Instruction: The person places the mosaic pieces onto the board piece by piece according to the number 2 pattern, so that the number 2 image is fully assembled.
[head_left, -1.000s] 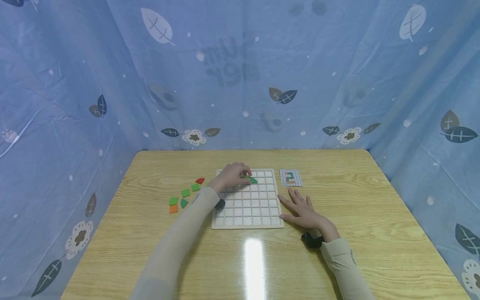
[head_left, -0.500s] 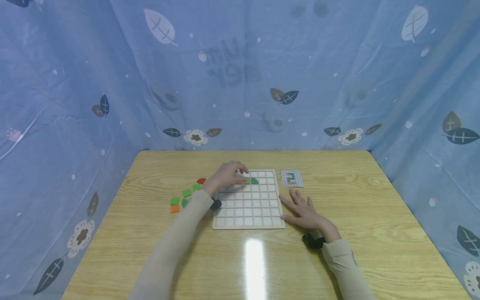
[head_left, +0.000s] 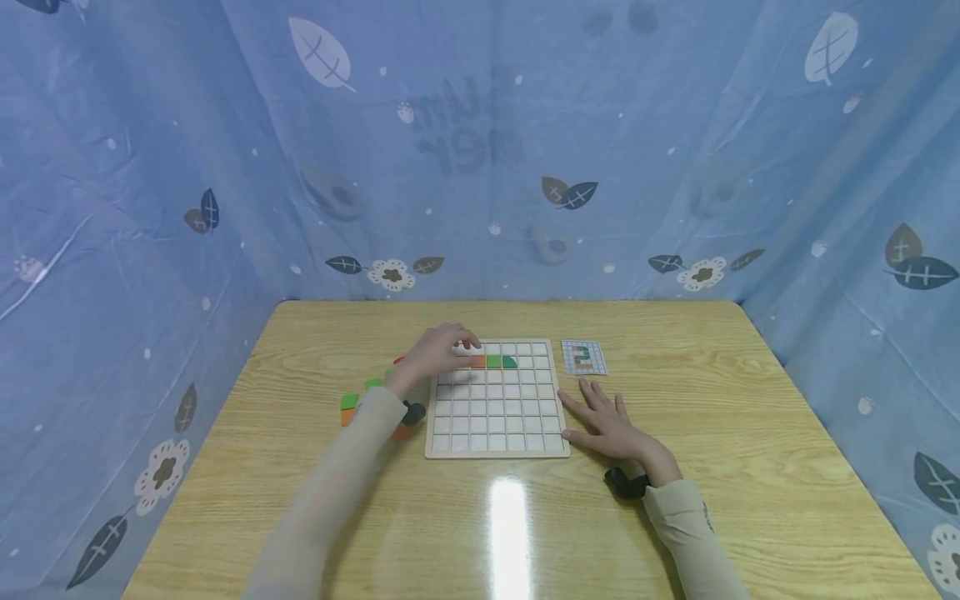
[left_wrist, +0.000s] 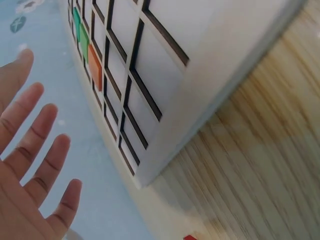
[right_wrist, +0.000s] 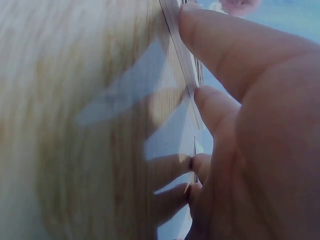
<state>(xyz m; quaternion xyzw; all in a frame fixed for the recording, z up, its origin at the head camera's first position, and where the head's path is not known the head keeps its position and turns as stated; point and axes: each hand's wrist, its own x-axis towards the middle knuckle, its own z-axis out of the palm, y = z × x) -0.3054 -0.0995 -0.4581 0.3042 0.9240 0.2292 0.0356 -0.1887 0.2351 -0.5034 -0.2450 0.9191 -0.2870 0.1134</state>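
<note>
A white grid board (head_left: 497, 450) lies flat on the table. One row of it holds an orange square (head_left: 478, 362), a light green square (head_left: 494, 362) and a dark green quarter-round piece (head_left: 510, 362), side by side. Over the board's upper left part is my left hand (head_left: 435, 350), raised just left of the orange square. In the left wrist view its fingers (left_wrist: 52, 160) are spread and hold nothing. My right hand (head_left: 611, 429) rests on the table with fingers spread, its thumb and a fingertip at the board's right edge.
A small pattern card (head_left: 583, 357) lies right of the board. Left of the board are loose pieces, among them light green squares (head_left: 349, 402), an orange one (head_left: 347, 417) and a red one (head_left: 399, 361), partly covered by the left arm. A curtain (head_left: 480, 208) hangs behind the table.
My left hand has drawn back leftward from the row of pieces, uncovering the orange and light green squares. The right hand stays where it was.
</note>
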